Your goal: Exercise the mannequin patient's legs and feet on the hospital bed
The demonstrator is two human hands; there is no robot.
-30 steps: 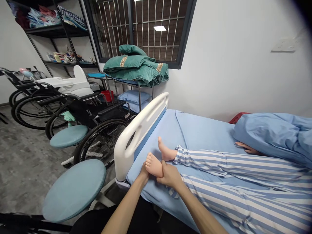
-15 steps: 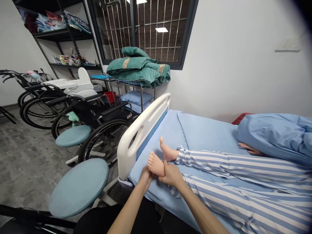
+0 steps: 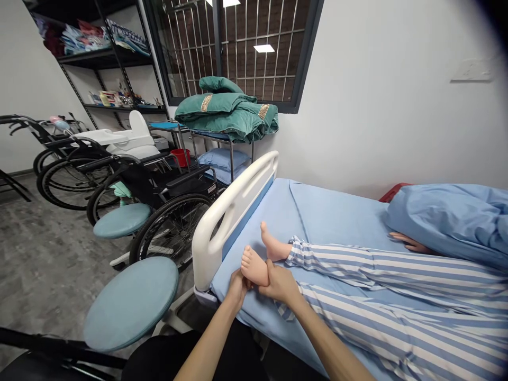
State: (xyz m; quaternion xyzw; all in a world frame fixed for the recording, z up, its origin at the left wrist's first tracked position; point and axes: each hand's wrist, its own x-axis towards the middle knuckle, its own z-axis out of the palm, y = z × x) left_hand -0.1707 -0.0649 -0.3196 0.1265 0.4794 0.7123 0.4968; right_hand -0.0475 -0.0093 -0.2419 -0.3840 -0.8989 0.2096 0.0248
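Note:
A figure in blue-and-white striped trousers (image 3: 369, 309) lies on the bed, its feet smooth like a manikin's. My left hand (image 3: 238, 289) is closed at the sole and toe side of the near foot (image 3: 255, 269); its fingertips are partly hidden. Around the ankle and heel of that same foot, my right hand (image 3: 281, 283) is wrapped, thumb on the upper side. The near foot is raised a little, toes up. Just behind it rests the other foot (image 3: 274, 247), on the light blue sheet (image 3: 333, 211), touched by neither palm.
A white footboard (image 3: 210, 233) borders the bed on the left. Beyond it stand round blue-green stools (image 3: 133, 301) and wheelchairs (image 3: 174, 222). Folded green quilts (image 3: 226, 114) lie on a rack under the window. A blue quilt (image 3: 456, 222) covers the figure's upper part, one hand (image 3: 408, 242) showing.
My view has shifted very slightly. Both hands keep their hold on the near foot, with almost no movement.

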